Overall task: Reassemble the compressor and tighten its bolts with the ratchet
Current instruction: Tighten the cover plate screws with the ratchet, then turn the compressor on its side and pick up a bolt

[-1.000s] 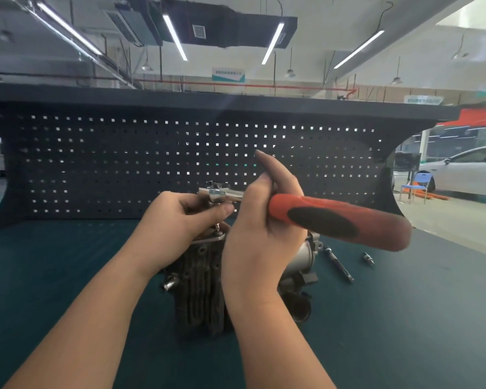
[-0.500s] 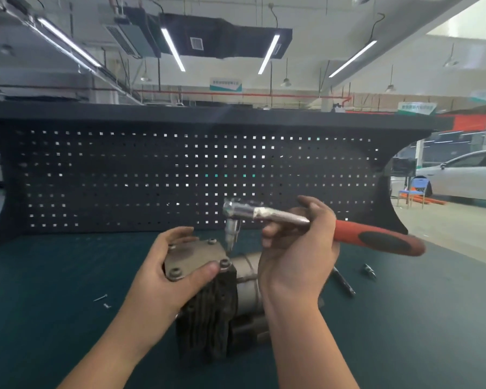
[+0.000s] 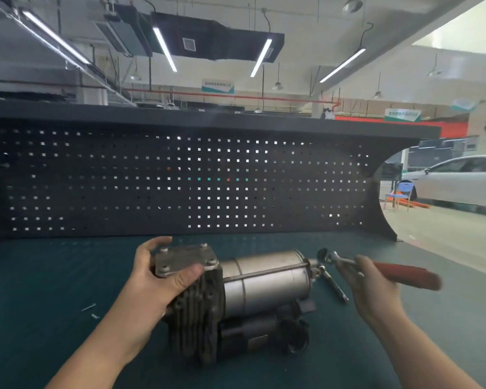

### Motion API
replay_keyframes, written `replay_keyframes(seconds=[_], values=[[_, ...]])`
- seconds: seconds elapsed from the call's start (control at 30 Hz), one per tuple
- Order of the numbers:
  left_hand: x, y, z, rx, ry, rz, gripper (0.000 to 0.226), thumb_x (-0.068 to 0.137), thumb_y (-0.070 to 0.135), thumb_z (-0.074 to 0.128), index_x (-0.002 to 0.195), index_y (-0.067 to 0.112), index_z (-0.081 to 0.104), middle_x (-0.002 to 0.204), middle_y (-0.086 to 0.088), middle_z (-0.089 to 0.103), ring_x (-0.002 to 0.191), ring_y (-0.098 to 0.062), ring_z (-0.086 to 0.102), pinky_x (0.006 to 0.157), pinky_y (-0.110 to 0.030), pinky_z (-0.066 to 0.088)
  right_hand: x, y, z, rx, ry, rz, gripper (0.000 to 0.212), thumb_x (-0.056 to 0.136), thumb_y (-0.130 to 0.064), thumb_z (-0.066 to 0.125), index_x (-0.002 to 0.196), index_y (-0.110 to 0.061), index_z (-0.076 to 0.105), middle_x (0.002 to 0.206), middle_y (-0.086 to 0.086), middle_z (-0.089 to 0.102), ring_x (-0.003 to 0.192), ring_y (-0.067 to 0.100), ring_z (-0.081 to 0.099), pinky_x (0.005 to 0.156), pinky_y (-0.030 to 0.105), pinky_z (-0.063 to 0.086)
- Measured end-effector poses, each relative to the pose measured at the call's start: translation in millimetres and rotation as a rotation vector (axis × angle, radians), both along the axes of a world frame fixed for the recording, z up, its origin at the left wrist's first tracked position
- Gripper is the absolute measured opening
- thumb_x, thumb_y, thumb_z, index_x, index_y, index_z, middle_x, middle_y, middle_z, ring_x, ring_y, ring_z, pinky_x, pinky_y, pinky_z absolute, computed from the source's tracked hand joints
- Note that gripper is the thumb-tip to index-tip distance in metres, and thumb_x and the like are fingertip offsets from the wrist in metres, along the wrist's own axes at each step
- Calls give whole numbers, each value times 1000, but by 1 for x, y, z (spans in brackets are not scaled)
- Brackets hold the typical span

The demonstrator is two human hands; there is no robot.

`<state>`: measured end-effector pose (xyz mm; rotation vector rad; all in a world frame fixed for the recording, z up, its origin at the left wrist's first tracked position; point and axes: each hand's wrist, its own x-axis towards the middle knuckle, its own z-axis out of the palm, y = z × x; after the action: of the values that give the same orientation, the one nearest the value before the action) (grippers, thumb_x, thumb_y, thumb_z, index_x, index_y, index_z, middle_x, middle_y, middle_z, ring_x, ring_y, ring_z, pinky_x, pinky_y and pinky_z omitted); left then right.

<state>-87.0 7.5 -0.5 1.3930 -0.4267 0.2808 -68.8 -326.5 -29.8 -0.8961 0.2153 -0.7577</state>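
Note:
The compressor lies on the green bench mat, its silver motor cylinder pointing right and its dark finned cylinder block at the left. A grey head plate with bolts at its corners tops the block. My left hand grips that plate, thumb across its front edge. My right hand holds the ratchet by its metal shank, red handle pointing right. The ratchet head hovers just past the motor's right end, off the bolts.
A long metal extension bar lies on the mat right of the motor. Two small screws lie at the left. A black pegboard walls the back of the bench. The mat's right edge drops to the workshop floor.
The ratchet lifted off the head plate bolts and swung right, past the motor end. My left hand stayed on the plate. The view tilted down, showing the whole compressor.

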Motion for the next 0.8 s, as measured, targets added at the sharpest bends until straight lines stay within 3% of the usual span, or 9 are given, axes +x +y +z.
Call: replay_keyframes(seconds=[0.07,0.13,0.2,0.27,0.43,0.53,0.63,0.73,0.8], values=[[-2,0,-2,-35,8,8,67,49,45,80,111,39,53,96,14,73,77,-3,70,61,-17,50,8,1,-13,23,88,9,10,90,-4,60,97,1,55,83,16,70,68,20,73,57,21,57],[-5,1,-3,-12,-7,17,85,36,66,86,111,42,54,99,15,72,82,-3,71,72,-23,47,14,1,-23,-40,121,34,7,88,1,63,90,0,57,83,19,68,64,19,72,64,27,60],[-5,2,-5,29,-15,41,87,34,73,83,113,50,53,101,25,69,88,-1,69,79,-25,45,14,1,-26,-166,155,64,7,86,5,65,87,2,59,80,18,67,61,17,71,56,25,58],[-3,3,-6,73,-27,59,66,53,67,77,113,57,50,100,34,65,94,-1,66,83,-25,44,9,-1,-24,-267,187,139,9,86,3,66,92,2,60,80,16,68,65,21,72,54,26,56],[-1,1,-7,84,-53,73,64,58,50,68,118,52,47,93,40,62,97,2,62,81,-22,42,-4,-16,-7,-349,184,60,7,86,-13,67,91,-16,64,66,-1,65,51,14,65,54,27,42],[-3,1,-6,86,-76,67,61,60,47,68,117,50,47,95,37,64,91,8,63,81,-22,42,-10,-22,1,-243,97,78,6,90,-17,59,87,-12,61,62,3,63,57,29,70,47,29,52],[-7,5,-9,122,-124,44,57,66,41,66,120,49,48,106,32,63,97,10,60,84,-22,40,-10,-24,1,-274,185,63,12,92,-17,55,90,-7,62,76,13,61,72,37,70,57,43,59],[-13,5,-13,147,-171,59,50,72,39,64,119,49,51,113,28,61,102,10,58,84,-20,43,-12,-31,-8,-462,295,-21,8,89,-11,65,90,-3,67,82,15,71,69,25,64,48,27,54],[-15,1,-15,121,-198,109,51,73,38,63,121,47,52,111,32,61,98,16,57,82,-11,45,-16,-34,-15,-562,364,-48,17,81,-13,77,93,-3,70,75,9,74,61,20,69,49,20,51]])
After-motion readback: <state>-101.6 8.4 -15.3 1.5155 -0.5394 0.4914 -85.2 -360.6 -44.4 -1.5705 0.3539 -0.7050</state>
